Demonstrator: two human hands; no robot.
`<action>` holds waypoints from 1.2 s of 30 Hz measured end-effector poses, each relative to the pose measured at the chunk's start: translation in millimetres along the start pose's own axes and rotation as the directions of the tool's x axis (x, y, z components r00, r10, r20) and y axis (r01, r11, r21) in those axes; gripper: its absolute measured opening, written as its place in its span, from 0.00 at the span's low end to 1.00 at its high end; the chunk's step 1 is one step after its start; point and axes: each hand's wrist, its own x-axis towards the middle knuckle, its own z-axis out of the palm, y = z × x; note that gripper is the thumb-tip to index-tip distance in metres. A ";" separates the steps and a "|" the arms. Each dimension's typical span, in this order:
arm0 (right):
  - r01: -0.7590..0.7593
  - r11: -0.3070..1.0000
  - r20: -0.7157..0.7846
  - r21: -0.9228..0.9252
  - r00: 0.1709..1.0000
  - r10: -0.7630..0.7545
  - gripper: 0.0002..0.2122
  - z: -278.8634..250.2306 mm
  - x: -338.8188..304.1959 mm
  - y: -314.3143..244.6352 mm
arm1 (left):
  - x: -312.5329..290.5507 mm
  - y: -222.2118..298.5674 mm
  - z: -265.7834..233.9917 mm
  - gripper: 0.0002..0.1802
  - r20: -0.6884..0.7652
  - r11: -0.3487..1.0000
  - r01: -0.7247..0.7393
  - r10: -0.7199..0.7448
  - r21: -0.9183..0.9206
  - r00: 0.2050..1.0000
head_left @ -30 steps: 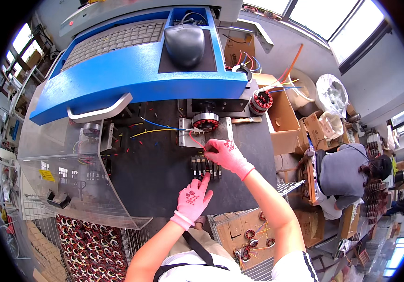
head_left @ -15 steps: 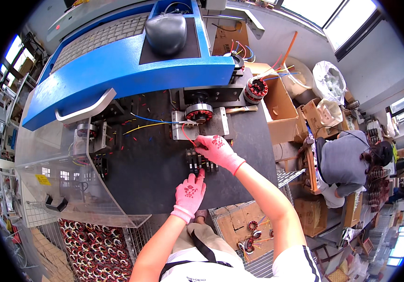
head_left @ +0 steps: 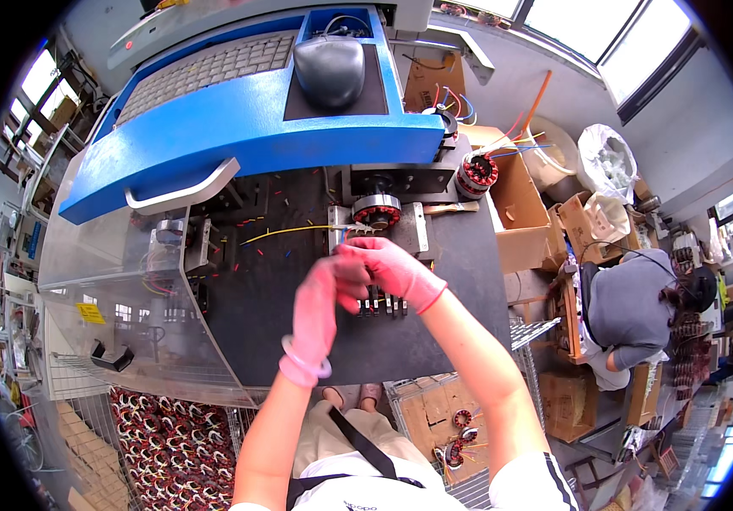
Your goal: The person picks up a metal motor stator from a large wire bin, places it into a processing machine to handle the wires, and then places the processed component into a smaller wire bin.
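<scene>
A wound motor stator [head_left: 376, 211] with red coils sits on a metal fixture at the middle of the dark worktop. A yellow wire [head_left: 291, 229] runs from it to the left, and a short stretch of blue wire [head_left: 345, 236] drops toward my hands. My right hand [head_left: 399, 271], in a pink glove, is closed in a pinch on the stator's wires just in front of it. My left hand [head_left: 322, 298], gloved too, overlaps the right fingertips; motion smears its fingers. Beneath the hands is a row of black terminal-like blocks [head_left: 382, 305], partly covered.
A blue machine shelf [head_left: 255, 149] with keyboard and mouse [head_left: 329, 71] overhangs the back. On the left stands a clear plastic guard [head_left: 145, 315]. Another stator [head_left: 476, 175] and an open carton [head_left: 520, 204] are at the right. A person [head_left: 630, 298] sits farther right.
My left hand has risen from the black blocks to meet the right hand. The blue wire, earlier stretched out to the left, now hangs toward my hands. The whole view has shifted slightly.
</scene>
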 end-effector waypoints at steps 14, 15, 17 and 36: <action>0.177 0.467 0.013 -0.866 0.943 -0.333 0.06 -23.9 -21.5 20.1 | -79.8 -106.4 4.2 0.31 0.133 0.059 -0.125 -0.158 0.990 0.978; 0.150 0.443 -0.003 -0.884 0.945 -0.326 0.06 -26.2 -22.0 22.0 | -79.7 -108.1 3.7 0.30 0.137 0.063 -0.129 -0.149 0.990 0.979; 0.176 0.390 0.025 -0.904 0.932 -0.363 0.06 -28.6 -19.7 26.2 | -80.2 -109.8 3.0 0.29 0.140 0.067 -0.132 -0.133 0.989 0.981; -0.128 0.990 0.013 0.054 0.992 0.128 0.14 4.5 -11.3 24.1 | -6.8 -4.3 -4.9 0.37 -0.007 0.977 0.141 -0.144 -0.160 0.990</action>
